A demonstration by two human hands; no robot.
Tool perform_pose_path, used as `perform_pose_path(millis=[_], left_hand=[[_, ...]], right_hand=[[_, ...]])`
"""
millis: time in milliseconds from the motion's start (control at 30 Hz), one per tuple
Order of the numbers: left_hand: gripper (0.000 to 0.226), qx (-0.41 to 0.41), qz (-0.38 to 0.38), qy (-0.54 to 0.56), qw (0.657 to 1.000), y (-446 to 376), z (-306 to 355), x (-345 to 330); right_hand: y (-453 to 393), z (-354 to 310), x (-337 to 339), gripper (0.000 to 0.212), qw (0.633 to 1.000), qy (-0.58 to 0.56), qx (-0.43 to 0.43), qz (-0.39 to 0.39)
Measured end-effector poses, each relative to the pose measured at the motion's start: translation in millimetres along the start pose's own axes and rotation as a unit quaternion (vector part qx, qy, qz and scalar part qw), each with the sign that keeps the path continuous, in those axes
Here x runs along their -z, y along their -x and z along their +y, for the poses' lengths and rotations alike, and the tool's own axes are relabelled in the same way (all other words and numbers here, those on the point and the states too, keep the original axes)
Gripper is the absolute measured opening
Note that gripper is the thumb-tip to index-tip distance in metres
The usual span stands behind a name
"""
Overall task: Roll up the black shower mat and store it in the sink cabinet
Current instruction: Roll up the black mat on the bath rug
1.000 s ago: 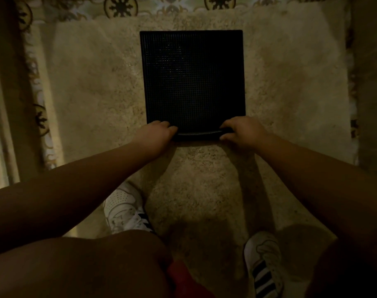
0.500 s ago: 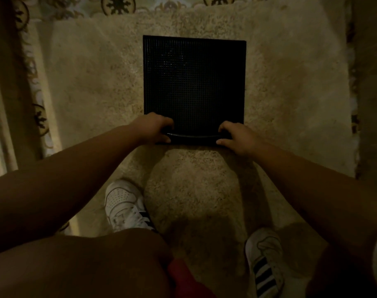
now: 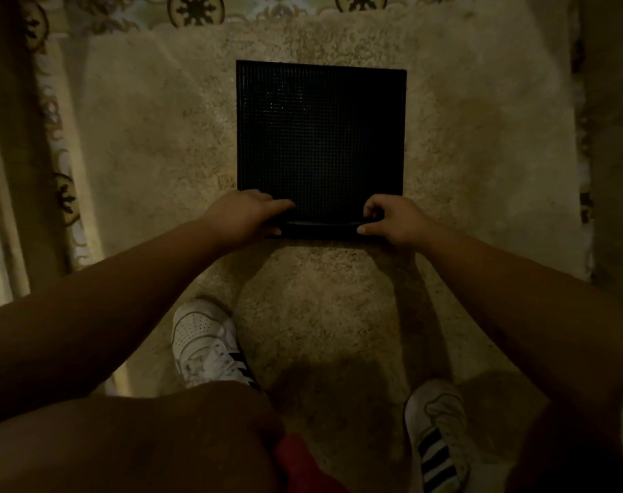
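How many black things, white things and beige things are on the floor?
Black: 1, the black shower mat
White: 2, the left shoe and the right shoe, both with black stripes
Beige: 1, the shaggy rug
Total: 4

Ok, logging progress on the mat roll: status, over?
Left hand and right hand gripping the black shower mat at its near edge. Roll just started, most still flat on beige rug. Nothing in the way.

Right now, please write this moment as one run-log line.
phase: rolling started | black shower mat: near edge curled, rest flat on beige rug | left hand, right hand: gripping roll ends
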State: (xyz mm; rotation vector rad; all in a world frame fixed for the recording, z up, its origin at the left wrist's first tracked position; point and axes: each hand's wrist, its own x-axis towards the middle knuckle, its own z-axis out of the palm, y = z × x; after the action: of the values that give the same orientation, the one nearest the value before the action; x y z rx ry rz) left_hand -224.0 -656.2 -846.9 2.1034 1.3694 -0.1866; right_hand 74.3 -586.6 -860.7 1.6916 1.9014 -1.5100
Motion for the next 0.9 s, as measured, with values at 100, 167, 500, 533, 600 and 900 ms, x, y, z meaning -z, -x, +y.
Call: perform_pose_path(millis=[100, 167, 500, 533, 600, 900], left_hand=[[0.049, -0.079, 0.044, -0.107, 0.99, 4.1, 9.7, -1.6], [0.051, -0.11, 0.037, -0.145, 0.983, 6.4, 17.9, -7.6], [0.074, 0.024, -0.034, -0.18, 0.983, 1.2, 36.6, -30.5], [0.075, 0.031, -0.038, -0.179, 0.983, -1.7, 36.8, -29.2], [0.074, 0.043, -0.041, -0.174, 0.983, -7.6, 35.7, -25.4], [0.073, 0.079, -0.039, -0.179, 0.98, -20.5, 35.7, -16.7]], right_hand=[[-1.8, -1.1, 1.9, 0.023, 1.0, 0.0, -0.007, 0.005], [-2.5, -1.0, 2.1, 0.024, 1.0, 0.004, -0.007, 0.002], [3.7, -3.2, -1.5, 0.03, 0.979, 0.159, 0.07, 0.105], [6.8, -6.8, -5.3, 0.035, 0.967, 0.201, 0.099, 0.123], [12.6, -14.6, -15.0, 0.049, 0.941, 0.27, 0.15, 0.137], [17.4, -27.6, -24.6, 0.055, 0.924, 0.34, 0.14, 0.109]])
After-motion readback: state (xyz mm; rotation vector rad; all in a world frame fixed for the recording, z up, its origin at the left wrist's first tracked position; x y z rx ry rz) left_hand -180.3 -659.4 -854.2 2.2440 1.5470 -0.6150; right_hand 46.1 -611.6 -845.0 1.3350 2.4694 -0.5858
